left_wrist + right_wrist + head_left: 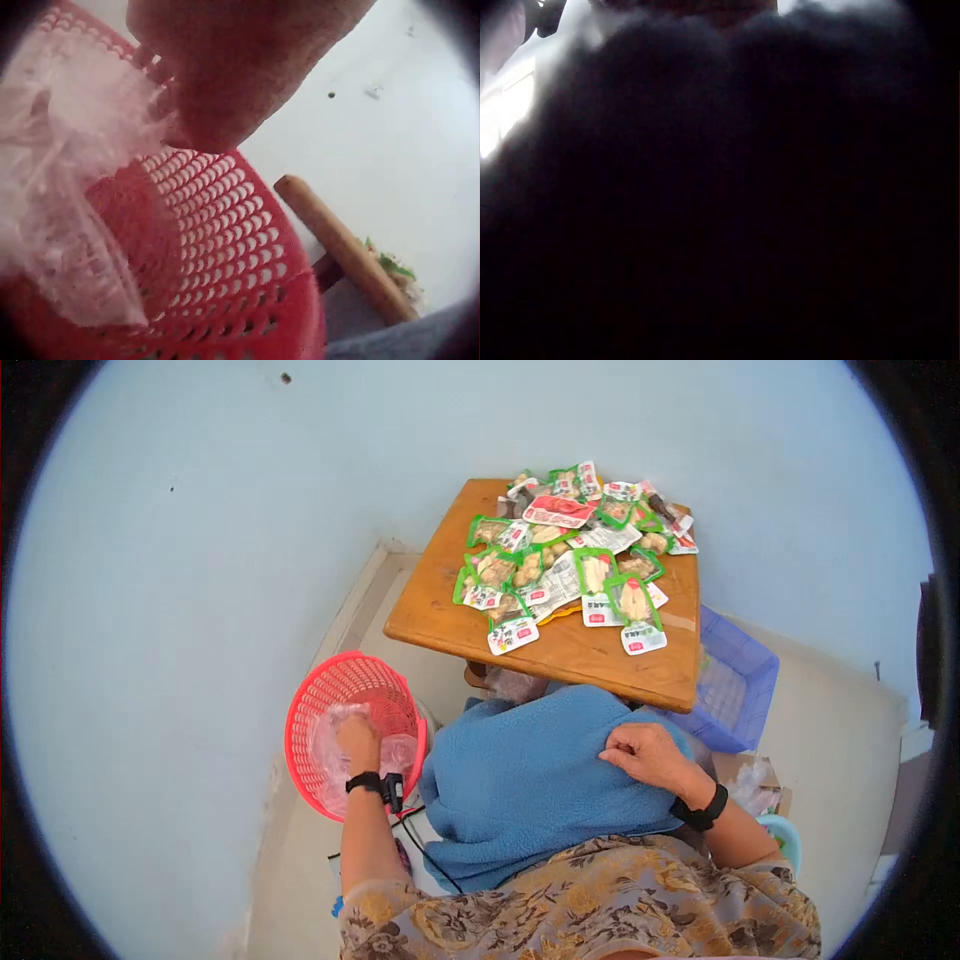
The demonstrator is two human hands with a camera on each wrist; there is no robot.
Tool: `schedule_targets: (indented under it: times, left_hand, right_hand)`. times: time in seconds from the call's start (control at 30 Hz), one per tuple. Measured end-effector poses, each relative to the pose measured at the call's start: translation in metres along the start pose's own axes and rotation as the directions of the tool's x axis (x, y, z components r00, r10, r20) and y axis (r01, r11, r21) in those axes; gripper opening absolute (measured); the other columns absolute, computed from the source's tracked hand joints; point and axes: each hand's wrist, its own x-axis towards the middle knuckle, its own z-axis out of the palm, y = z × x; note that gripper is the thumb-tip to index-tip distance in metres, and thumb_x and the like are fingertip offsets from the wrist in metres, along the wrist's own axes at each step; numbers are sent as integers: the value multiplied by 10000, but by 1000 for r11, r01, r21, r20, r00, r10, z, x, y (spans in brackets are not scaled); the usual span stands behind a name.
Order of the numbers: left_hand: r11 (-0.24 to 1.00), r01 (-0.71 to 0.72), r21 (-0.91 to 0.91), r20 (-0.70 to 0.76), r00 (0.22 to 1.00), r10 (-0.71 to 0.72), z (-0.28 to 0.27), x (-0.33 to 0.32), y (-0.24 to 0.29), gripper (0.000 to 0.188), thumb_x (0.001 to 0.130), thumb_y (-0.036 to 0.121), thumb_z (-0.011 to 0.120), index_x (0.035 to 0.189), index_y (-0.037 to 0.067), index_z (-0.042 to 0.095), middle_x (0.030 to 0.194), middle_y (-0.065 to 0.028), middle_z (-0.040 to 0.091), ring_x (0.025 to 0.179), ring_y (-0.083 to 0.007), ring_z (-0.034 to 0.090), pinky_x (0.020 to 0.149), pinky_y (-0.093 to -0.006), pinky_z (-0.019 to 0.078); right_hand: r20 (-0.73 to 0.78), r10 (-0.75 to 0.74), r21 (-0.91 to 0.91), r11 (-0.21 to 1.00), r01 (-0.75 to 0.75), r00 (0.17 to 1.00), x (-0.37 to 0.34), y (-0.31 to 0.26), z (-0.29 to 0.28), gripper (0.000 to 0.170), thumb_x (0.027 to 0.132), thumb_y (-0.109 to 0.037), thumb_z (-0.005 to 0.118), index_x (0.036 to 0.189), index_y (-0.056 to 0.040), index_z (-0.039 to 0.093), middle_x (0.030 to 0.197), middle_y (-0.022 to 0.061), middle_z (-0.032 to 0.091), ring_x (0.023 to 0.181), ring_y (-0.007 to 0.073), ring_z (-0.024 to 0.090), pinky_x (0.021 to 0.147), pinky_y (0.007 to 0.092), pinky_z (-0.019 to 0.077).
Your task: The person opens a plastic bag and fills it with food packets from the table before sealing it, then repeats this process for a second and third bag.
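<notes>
My left hand point(358, 745) reaches down into a red plastic basket point(296, 730) at the left, its fingers at a crumpled clear plastic bag point(328, 755). In the left wrist view the bag point(67, 172) bunches up against the fingers of the left hand point(232, 67), above the basket's perforated wall point(225, 225); the fingertips are mostly hidden. On the blue fleece cloth point(530, 770) over the lap rests my right hand point(650, 755), fingers loosely curled. The right wrist view is mostly dark, with cloth filling it.
A wooden table point(430, 605) ahead carries several packets of food point(560, 565) with green edges, spread over its far and right parts. Beside it on the floor stands a blue plastic crate point(745, 700). A light blue basin point(785, 840) sits at the right, and a black cable point(430, 855) hangs near the left wrist.
</notes>
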Motion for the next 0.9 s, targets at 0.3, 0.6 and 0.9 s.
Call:
schedule_targets:
  times: [0.3,0.6,0.9]
  left_hand:
    - [-538,11,-843,286,856,-431,-209,19,-18,280,1008,266,549,1067,21,670,1081,-111,700,998,-282,662,880,-463,532]
    - [-939,280,-199,326,923,206,-239,-19,99,327,1000,195,517,1252,3,598,1310,-176,604,1252,-339,540,1078,-553,408]
    - [-895,422,145,323,835,446,-209,-53,182,307,994,172,496,1210,-14,610,1328,-195,585,1259,-389,528,1078,-603,394]
  right_hand:
    - [180,132,324,928,-186,975,-6,22,-23,160,901,-188,701,888,-30,684,740,27,665,612,108,588,554,290,467]
    - [264,63,766,593,-248,963,12,-22,-64,485,992,-358,582,1325,-12,522,1148,118,646,1043,185,629,853,338,541]
    - [347,16,937,46,-347,938,15,-18,-34,395,990,-325,582,1245,-22,600,1122,117,673,1000,203,647,865,354,542]
